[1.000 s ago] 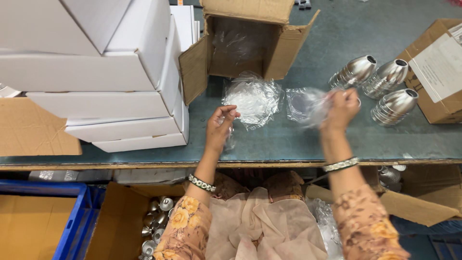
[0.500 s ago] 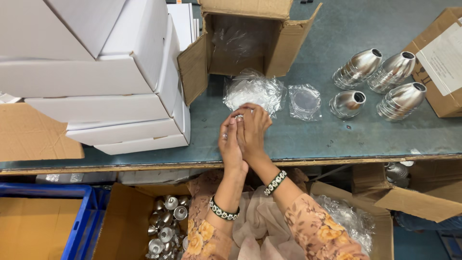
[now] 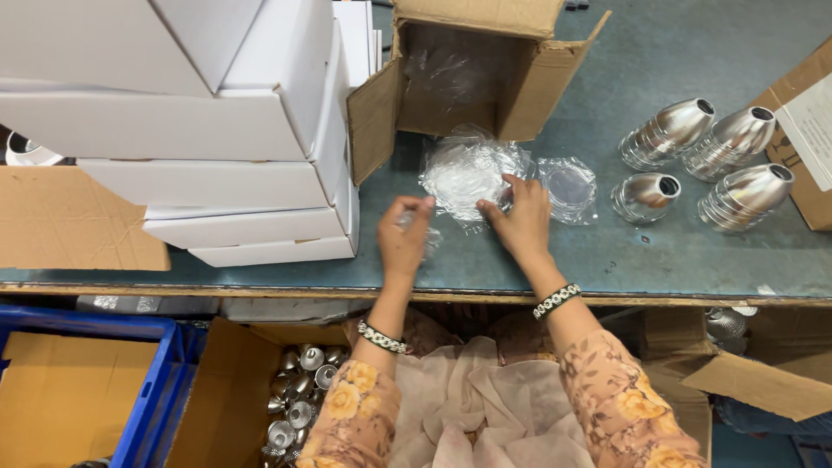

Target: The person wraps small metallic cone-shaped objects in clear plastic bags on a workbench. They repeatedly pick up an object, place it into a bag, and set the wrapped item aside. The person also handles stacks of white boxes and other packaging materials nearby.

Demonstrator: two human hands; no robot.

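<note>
— What is differing from half a second back?

— The hands are no longer pressed together over the table edge. They are sitting apart now, the left hand [image 3: 404, 238] to the left and the right hand [image 3: 521, 221] further out on the grey-green worktable [image 3: 676, 260]. The four shiny silver cone-shaped metal shades [image 3: 704, 165] are lying where they were, on their sides at the right.

— How is the left hand sitting?

— It is hovering palm down just past the near edge, fingers curled narrowly around a small crumpled clear plastic bag [image 3: 419, 227]. The picture is blurring there, so I am only fairly sure it is gripping the bag rather than just touching it.

— And the right one?

— It is reaching forward with the wrist straight, fingers spread, the fingertips [image 3: 511, 184] pressing on the near right edge of the pile of clear plastic bags [image 3: 468, 169]. It is touching, not clasping anything that I can see.

— Where is that pile lying?

— Flat on the table, just in front of the open brown cardboard box [image 3: 529, 87] tipped on its side. A round flat disc wrapped in clear plastic [image 3: 568, 186] is lying just beside the right hand, between the pile and the shades.

— Anything else nearby?

— A stack of white cardboard boxes [image 3: 199, 139] is standing at the left, near the left hand. Below the table, a brown carton of small silver metal parts [image 3: 299, 394] is sitting beside a blue plastic crate [image 3: 152, 381].
</note>
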